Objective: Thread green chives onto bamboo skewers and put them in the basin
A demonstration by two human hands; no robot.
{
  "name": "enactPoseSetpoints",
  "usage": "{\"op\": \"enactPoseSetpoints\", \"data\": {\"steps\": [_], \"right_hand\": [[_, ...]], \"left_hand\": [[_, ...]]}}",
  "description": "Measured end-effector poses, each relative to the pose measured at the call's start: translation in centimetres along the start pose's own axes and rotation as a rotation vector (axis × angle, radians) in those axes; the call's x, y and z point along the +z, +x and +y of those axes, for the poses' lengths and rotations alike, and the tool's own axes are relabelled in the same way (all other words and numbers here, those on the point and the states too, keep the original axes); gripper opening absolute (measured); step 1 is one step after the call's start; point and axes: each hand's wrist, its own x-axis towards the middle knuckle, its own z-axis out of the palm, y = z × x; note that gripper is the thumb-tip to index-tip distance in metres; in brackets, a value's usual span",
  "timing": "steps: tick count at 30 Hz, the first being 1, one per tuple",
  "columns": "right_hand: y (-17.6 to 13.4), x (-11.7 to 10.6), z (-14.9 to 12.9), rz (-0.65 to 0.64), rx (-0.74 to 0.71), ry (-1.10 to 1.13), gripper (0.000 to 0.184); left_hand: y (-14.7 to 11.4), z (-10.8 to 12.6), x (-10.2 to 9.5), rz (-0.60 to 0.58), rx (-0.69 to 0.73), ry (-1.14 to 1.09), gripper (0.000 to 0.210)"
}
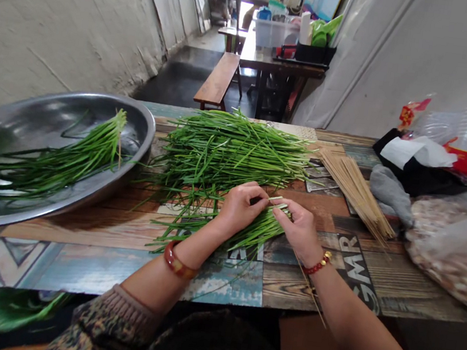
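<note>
Both hands meet over a small bunch of garlic chives (pixel 263 229) lying on the table. My left hand (pixel 242 208) is closed, thumb and forefinger pinching a chive near its pale end. My right hand (pixel 299 226) pinches the pale ends from the other side. A thin bamboo skewer (pixel 316 298) sticks out below my right wrist toward the table edge; its upper end is hidden under the hand. Just beyond lies a large pile of garlic chives (pixel 237 149), pale ends to the right. Loose bamboo skewers (pixel 355 192) lie fanned right of the pile.
A wide metal basin (pixel 147 128) on the left holds more chives (pixel 89 149). At the right sit a bulging clear plastic bag (pixel 445 239), a grey bag (pixel 391 191) and wrappers (pixel 423 152). Beyond the patterned table (pixel 222 283) are a bench (pixel 220 77) and another table (pixel 275 65).
</note>
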Motion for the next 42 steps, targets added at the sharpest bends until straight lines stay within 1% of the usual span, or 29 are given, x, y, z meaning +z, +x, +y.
{"op": "enactPoseSetpoints", "data": {"steps": [4,8,15,21,23,27,28,32,35,38,40,42], "right_hand": [[0.0,0.0,0.1,-0.003,0.001,0.0,0.022],[0.0,0.0,0.0,-0.001,0.008,0.001,0.021],[0.1,0.1,0.1,0.02,0.009,-0.036,0.02],[0.0,0.1,0.3,0.019,0.027,-0.047,0.019],[0.0,0.2,0.3,0.032,0.022,-0.01,0.021],[0.1,0.4,0.3,0.051,-0.023,0.08,0.035],[0.1,0.4,0.3,0.047,-0.029,0.081,0.034],[0.1,0.4,0.7,0.074,-0.029,0.029,0.022],[0.1,0.4,1.0,0.079,-0.019,-0.005,0.02],[0.2,0.3,0.9,0.064,-0.022,0.008,0.024],[0.2,0.3,0.6,0.047,-0.026,0.02,0.026],[0.1,0.1,0.3,0.028,-0.02,0.033,0.028]], "left_hand": [[-0.1,0.0,0.0,0.001,0.002,0.019,0.013],[-0.2,0.2,0.0,-0.021,0.024,0.106,0.013],[-0.4,0.0,0.1,-0.044,0.121,0.258,0.016],[-0.4,-0.1,0.1,-0.059,0.149,0.279,0.018],[-0.4,0.0,0.1,-0.063,0.153,0.286,0.019],[-0.4,-0.1,0.1,-0.06,0.157,0.3,0.018],[-0.4,-0.1,0.1,-0.063,0.158,0.3,0.018],[-0.4,-0.1,0.1,-0.113,0.168,0.286,0.019],[-0.3,-0.1,-0.1,-0.158,0.133,0.22,0.018],[-0.1,-0.2,-0.4,-0.168,0.056,0.14,0.02],[-0.1,-0.3,-0.5,-0.192,0.033,0.137,0.025],[-0.2,-0.4,-0.5,-0.244,0.026,0.153,0.028]]}}
